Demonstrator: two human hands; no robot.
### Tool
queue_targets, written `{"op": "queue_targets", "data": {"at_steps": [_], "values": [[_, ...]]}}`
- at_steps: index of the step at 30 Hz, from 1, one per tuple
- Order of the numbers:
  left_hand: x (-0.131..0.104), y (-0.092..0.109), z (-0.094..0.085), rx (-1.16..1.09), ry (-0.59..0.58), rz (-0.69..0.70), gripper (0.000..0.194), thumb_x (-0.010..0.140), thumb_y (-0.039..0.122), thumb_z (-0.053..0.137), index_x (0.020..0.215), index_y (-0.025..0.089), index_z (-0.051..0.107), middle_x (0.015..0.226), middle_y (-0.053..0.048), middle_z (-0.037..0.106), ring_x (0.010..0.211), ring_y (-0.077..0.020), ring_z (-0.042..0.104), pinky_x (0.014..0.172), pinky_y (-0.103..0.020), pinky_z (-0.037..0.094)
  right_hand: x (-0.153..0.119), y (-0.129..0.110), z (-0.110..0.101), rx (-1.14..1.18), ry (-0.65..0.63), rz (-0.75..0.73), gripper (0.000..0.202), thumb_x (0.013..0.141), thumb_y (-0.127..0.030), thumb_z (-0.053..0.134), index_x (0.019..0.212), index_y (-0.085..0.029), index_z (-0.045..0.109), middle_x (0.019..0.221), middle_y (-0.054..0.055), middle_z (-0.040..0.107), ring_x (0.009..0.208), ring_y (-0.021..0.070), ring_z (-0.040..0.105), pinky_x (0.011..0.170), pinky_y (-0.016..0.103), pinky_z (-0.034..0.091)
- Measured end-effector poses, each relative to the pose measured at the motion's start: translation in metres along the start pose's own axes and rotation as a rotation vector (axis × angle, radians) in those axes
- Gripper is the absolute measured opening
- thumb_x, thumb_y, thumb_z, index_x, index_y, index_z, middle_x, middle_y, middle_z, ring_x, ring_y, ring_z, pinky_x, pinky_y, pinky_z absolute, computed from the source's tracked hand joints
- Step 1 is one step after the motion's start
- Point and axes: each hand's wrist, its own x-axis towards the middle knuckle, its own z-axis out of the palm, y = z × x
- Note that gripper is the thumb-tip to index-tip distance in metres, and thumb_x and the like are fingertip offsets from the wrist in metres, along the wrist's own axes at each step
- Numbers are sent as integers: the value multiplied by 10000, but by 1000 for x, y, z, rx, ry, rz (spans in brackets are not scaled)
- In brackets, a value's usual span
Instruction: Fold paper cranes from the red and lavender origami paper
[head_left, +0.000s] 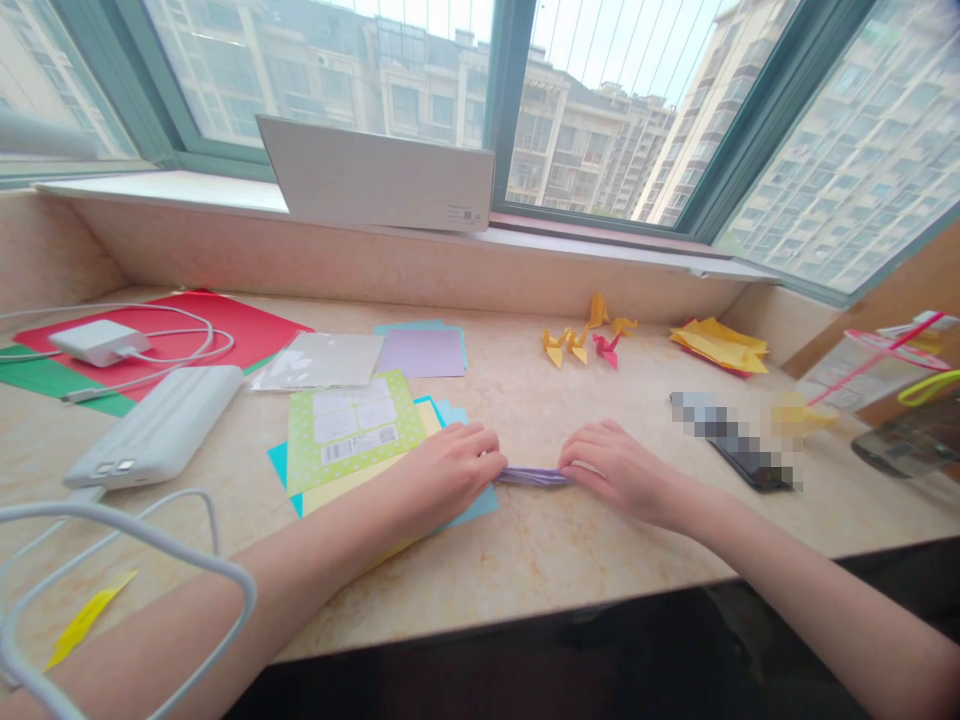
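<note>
A narrow strip of folded purple paper (534, 477) stretches between my hands, just above or on the stone counter; its layered pleats face me. My left hand (463, 462) grips its left end with closed fingers. At the right end, my right hand (609, 462) pinches the paper between thumb and fingers. Both ends are hidden by the fingers. Under my left wrist lie loose coloured sheets and a green dotted paper packet (356, 430) with a printed label. Beyond my hands stand several small yellow folded cranes (576, 345) and one pink crane (606, 350).
Lilac and blue sheets (424, 352) lie behind the packet. A white power bank (157, 425), looping cable (240, 590) and charger (99, 342) occupy the left. To the right are a partly blurred phone (742, 450), yellow papers (720, 346) and a cup with a straw (862, 365). The counter's front edge (517, 625) is near.
</note>
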Motion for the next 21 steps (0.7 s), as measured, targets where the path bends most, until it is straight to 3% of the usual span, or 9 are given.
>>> {"op": "queue_targets", "data": {"at_steps": [5,8,12,16,21], "values": [[1,1,-1,0,-7,-5,220,985,157,486,878,141,678,858,-67,619,797,-196,551,724,-319,437,-4,-2,6,-50,87,-18,163,970,-189,544,857,-168,660,825,46,686,800,190,587,795,339,385],[2,2,-1,7,-17,-13,231,985,163,488,865,136,683,853,-72,624,802,-201,557,728,-322,437,-10,-3,6,-121,127,-111,180,978,-193,531,865,-177,671,837,53,682,813,195,571,799,348,377],[1,1,0,-40,1,-4,253,994,179,478,875,151,699,861,-66,633,808,-193,563,743,-318,432,-15,-2,0,-159,99,-213,202,1006,-198,488,930,-183,675,933,62,692,866,192,574,846,364,374],[1,-2,2,-81,33,-6,233,989,240,524,871,174,714,858,-54,635,804,-181,563,738,-304,418,-8,-1,-2,-146,80,-217,223,1003,-287,531,885,-185,690,932,58,690,860,192,577,847,367,384],[2,1,1,-54,18,-45,254,989,227,518,820,169,697,821,-48,624,770,-177,562,719,-298,416,5,-5,5,-49,88,-202,224,1011,-270,504,1094,-220,707,944,64,693,867,202,598,821,361,411]]}}
